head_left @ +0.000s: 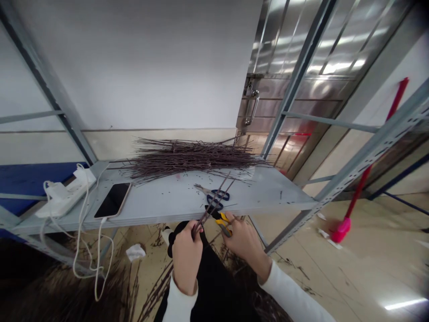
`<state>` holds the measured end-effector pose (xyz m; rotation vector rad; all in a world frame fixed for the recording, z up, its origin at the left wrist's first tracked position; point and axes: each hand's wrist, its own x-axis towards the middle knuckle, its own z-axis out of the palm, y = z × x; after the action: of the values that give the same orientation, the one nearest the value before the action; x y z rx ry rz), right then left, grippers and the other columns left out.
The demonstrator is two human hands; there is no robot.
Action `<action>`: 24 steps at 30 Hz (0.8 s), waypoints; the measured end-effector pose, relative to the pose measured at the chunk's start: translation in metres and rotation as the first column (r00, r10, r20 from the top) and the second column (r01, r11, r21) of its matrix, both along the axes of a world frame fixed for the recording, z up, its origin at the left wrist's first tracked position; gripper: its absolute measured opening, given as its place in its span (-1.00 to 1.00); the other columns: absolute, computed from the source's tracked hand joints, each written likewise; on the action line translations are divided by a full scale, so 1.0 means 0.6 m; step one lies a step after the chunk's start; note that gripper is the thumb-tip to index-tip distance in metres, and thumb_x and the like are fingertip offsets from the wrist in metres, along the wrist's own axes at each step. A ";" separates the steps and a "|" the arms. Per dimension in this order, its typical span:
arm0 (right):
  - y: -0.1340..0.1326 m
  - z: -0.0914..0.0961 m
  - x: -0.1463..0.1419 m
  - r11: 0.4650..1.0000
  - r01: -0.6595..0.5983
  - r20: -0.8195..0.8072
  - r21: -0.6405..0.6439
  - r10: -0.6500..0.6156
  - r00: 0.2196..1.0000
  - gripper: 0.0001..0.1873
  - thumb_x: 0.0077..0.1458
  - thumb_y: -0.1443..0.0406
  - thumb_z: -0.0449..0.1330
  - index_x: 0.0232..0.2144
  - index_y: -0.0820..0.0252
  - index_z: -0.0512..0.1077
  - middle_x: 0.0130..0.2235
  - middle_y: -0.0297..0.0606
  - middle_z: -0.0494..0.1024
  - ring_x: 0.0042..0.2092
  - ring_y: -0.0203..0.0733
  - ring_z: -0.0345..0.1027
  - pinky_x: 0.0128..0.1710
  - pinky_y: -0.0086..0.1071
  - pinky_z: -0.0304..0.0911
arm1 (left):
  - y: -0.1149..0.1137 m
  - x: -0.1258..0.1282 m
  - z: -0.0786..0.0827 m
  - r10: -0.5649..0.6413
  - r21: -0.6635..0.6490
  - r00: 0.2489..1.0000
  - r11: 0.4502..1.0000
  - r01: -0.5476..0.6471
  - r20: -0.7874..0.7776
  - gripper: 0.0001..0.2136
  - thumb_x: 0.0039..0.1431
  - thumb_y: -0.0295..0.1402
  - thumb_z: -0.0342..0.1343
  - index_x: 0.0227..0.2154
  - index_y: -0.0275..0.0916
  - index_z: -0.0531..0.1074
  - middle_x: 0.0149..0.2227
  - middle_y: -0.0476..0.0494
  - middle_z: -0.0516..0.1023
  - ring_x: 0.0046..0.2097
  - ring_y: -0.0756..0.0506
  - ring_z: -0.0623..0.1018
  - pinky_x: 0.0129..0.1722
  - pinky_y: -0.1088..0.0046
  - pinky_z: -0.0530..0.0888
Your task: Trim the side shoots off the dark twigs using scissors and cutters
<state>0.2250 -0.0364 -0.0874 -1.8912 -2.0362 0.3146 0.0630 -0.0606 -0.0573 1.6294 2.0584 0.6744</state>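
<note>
Our left hand (pixel 188 251) is closed around a few thin twigs (pixel 202 220), which slant up over the shelf (pixel 268 190) and cross in front of the navy-handled scissors (pixel 209 198) lying there. Our right hand (pixel 243 237) curls around the yellow-handled cutters (pixel 221 221), just beside the twigs. Behind, we see a long twig pile (pixel 194 157); a phone (pixel 113 200) lies left.

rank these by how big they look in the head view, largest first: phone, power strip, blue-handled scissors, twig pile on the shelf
1. Twig pile
2. White power strip
3. Phone and blue-handled scissors: too close in size to rank
</note>
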 end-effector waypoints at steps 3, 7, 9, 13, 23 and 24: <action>0.002 -0.004 0.007 0.999 -0.030 -0.279 -0.021 0.023 0.960 -0.57 -0.15 0.36 0.12 -0.13 0.20 0.34 -0.40 -0.28 0.48 -0.35 -0.14 0.35 -0.41 -0.41 0.04 | 0.005 -0.004 -0.009 -0.040 0.046 0.997 0.998 0.038 0.060 -0.79 0.22 -0.45 -0.10 -0.39 -0.18 0.44 -0.44 -0.14 0.57 -0.38 -0.14 0.51 -0.41 0.44 0.24; -0.008 -0.012 0.007 0.928 -0.298 -0.861 -0.222 -0.043 0.506 -0.76 -0.25 0.32 0.11 -0.39 0.15 0.27 -0.58 -0.49 0.18 -0.58 -0.39 0.03 -0.57 -0.50 -0.06 | 0.016 -0.011 -0.028 -0.126 0.189 0.961 0.979 0.080 0.245 -0.79 0.20 -0.39 -0.11 -0.50 -0.17 0.37 -0.50 -0.08 0.52 -0.42 -0.11 0.47 -0.37 0.44 0.29; -0.015 -0.009 0.011 0.802 -0.554 -0.975 -0.222 -0.174 0.140 -0.76 -0.28 0.29 0.12 -0.44 0.12 0.20 -0.61 -0.55 0.07 -0.63 -0.45 -0.18 -0.66 -0.54 -0.17 | 0.022 -0.019 -0.036 -0.150 0.253 0.927 0.965 0.062 0.343 -0.79 0.17 -0.33 -0.09 -0.54 -0.16 0.34 -0.52 -0.07 0.49 -0.44 -0.11 0.45 -0.37 0.42 0.31; -0.014 0.034 0.049 0.852 -0.505 -0.834 0.139 -0.174 -0.524 -0.76 -0.24 0.32 0.10 -0.40 0.09 0.18 -0.59 -0.58 0.01 -0.64 -0.46 -0.33 -0.72 -0.62 -0.26 | 0.032 -0.048 -0.046 -0.102 0.301 0.908 0.953 -0.027 0.406 -0.77 0.14 -0.22 -0.08 -0.57 -0.17 0.30 -0.54 -0.05 0.44 -0.45 -0.11 0.41 -0.35 0.39 0.33; -0.010 0.112 0.130 0.688 0.690 -0.800 0.223 0.534 -0.274 -0.88 -0.29 0.34 0.05 -0.54 0.13 0.22 -0.48 -0.41 0.08 -0.49 -0.31 0.02 -0.47 -0.37 0.15 | 0.032 -0.053 -0.050 -0.106 0.255 0.775 0.964 -0.073 0.623 -0.68 0.12 -0.04 -0.04 -0.50 -0.20 0.33 -0.59 0.07 0.19 -0.53 -0.03 0.21 -0.50 0.47 0.20; -0.011 0.106 0.127 0.643 0.734 -0.823 0.219 0.525 -0.215 -0.90 -0.26 0.33 0.05 -0.55 0.11 0.19 -0.49 -0.41 0.06 -0.50 -0.30 0.02 -0.46 -0.34 0.15 | 0.032 -0.051 -0.047 -0.113 0.253 0.766 0.965 -0.067 0.633 -0.67 0.11 -0.03 -0.03 -0.50 -0.20 0.32 -0.60 0.08 0.17 -0.54 -0.02 0.20 -0.51 0.47 0.19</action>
<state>0.3011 -0.0431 -0.0240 -0.4932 -0.3715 0.5249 0.0322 -0.0415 -0.0857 1.2785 1.4766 1.3334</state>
